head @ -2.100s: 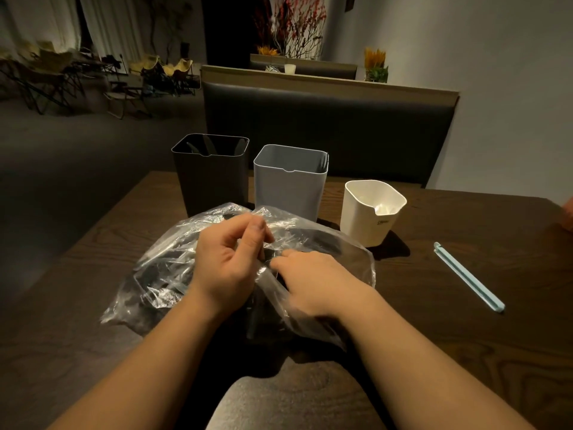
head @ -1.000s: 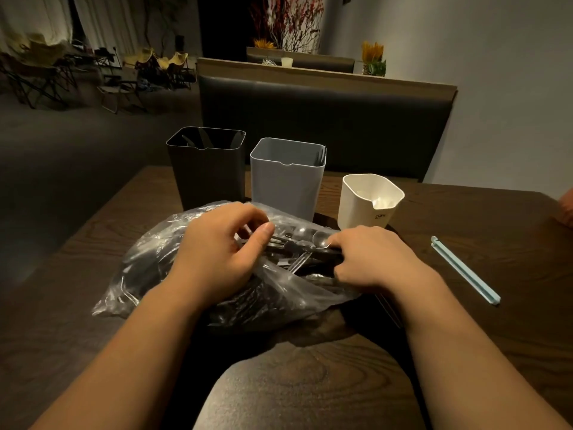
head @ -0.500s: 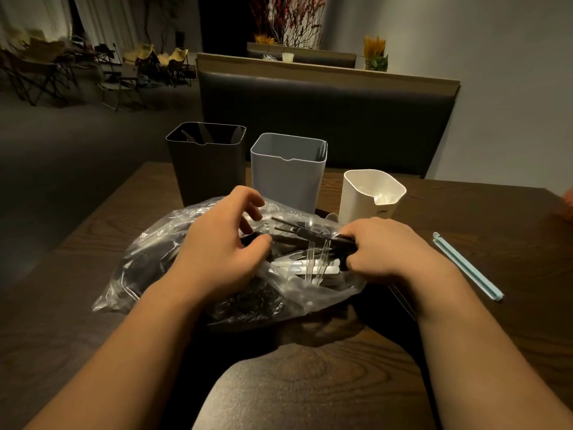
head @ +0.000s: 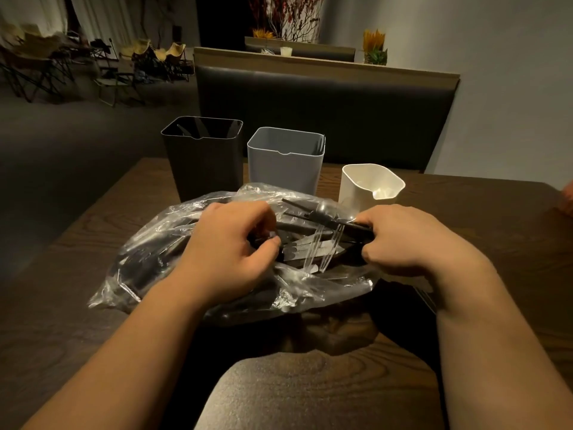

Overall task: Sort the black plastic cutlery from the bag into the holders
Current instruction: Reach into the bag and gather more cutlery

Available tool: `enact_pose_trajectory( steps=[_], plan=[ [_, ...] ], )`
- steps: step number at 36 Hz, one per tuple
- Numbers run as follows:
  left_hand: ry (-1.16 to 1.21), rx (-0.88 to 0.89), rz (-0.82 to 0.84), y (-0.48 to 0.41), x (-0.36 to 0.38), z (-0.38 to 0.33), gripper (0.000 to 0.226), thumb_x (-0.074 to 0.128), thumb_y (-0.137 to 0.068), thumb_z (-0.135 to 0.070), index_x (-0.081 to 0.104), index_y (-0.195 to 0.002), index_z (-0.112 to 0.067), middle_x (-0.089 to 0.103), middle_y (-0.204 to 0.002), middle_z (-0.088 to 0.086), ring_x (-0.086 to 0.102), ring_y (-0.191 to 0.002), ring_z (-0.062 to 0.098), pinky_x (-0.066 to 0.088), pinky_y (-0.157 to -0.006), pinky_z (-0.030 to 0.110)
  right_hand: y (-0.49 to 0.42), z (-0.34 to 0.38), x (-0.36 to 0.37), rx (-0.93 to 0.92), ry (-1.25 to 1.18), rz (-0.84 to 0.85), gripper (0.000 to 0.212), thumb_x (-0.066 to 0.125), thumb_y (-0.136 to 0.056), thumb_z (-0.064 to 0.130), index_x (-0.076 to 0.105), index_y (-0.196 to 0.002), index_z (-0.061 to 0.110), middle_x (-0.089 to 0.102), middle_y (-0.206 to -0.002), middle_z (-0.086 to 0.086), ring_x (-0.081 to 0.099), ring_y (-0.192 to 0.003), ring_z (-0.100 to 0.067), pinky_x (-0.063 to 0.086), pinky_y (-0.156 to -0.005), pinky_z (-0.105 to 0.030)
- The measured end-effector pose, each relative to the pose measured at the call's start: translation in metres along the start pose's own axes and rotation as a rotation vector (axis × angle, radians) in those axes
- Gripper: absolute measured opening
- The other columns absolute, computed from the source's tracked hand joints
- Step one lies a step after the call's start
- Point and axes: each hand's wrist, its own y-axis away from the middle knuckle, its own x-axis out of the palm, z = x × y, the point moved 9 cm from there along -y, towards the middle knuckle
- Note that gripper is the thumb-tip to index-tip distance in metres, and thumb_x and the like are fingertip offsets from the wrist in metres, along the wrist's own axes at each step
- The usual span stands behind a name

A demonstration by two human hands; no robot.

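A clear plastic bag (head: 148, 259) full of black cutlery (head: 307, 240) lies on the dark wooden table (head: 310, 386) in front of me. My left hand (head: 229, 252) rests on the bag's middle, fingers curled around the open edge of the bag. My right hand (head: 412, 240) is closed on a bundle of black cutlery handles at the bag's right side. Behind the bag stand three holders: a black one (head: 201, 159), a grey one (head: 285, 159) and a smaller white one (head: 369, 184).
A dark padded bench back (head: 325, 113) runs behind the table. Something orange-pink (head: 567, 197) shows at the right edge of the frame. Chairs stand in the far left of the room.
The bag's mouth has been pulled open and the cutlery inside is exposed. My right hand moved right and closed on black cutlery handles. The blue clip at the right is out of sight.
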Motion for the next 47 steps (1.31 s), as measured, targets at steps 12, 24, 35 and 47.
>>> enact_pose_trajectory(
  steps=[12,24,35,47],
  plan=[
    [-0.158,0.064,0.187,0.003,0.019,-0.005,0.040,0.045,-0.089,-0.062,0.068,-0.111,-0.038,0.062,-0.104,-0.023,0.054,-0.101,0.005,0.036,-0.093,0.037,0.004,-0.016,0.000,0.051,-0.133,0.046,0.012,0.073,-0.083,0.027,0.066,-0.074,0.032,0.067,-0.076,0.005,0.062,-0.076,-0.017,0.053,-0.072,-0.040],
    [-0.253,0.030,0.276,0.005,0.034,-0.005,0.041,0.046,-0.084,-0.065,0.062,-0.115,-0.044,0.061,-0.106,-0.026,0.052,-0.107,0.002,0.031,-0.102,0.036,0.007,-0.027,-0.006,0.060,-0.246,0.005,0.021,0.075,-0.080,0.016,0.066,-0.064,0.026,0.062,-0.063,0.005,0.057,-0.064,-0.017,0.042,-0.059,-0.030],
    [-0.255,0.045,0.162,0.002,0.024,-0.005,0.031,0.043,-0.076,-0.052,0.066,-0.093,-0.038,0.057,-0.086,-0.021,0.048,-0.091,0.009,0.032,-0.082,0.036,0.015,-0.030,-0.016,0.034,-0.293,-0.014,0.016,0.071,-0.082,0.008,0.069,-0.073,0.022,0.065,-0.069,-0.002,0.058,-0.067,-0.020,0.044,-0.061,-0.034],
    [0.032,0.156,-0.387,0.008,-0.024,-0.027,0.015,0.061,-0.088,-0.020,0.065,-0.083,-0.006,0.060,-0.081,0.004,0.053,-0.076,0.024,0.043,-0.069,0.041,0.007,-0.039,-0.027,-0.042,-0.470,-0.230,0.018,0.069,-0.082,0.002,0.065,-0.079,0.020,0.066,-0.073,-0.003,0.065,-0.069,-0.019,0.049,-0.061,-0.033]
  ],
)
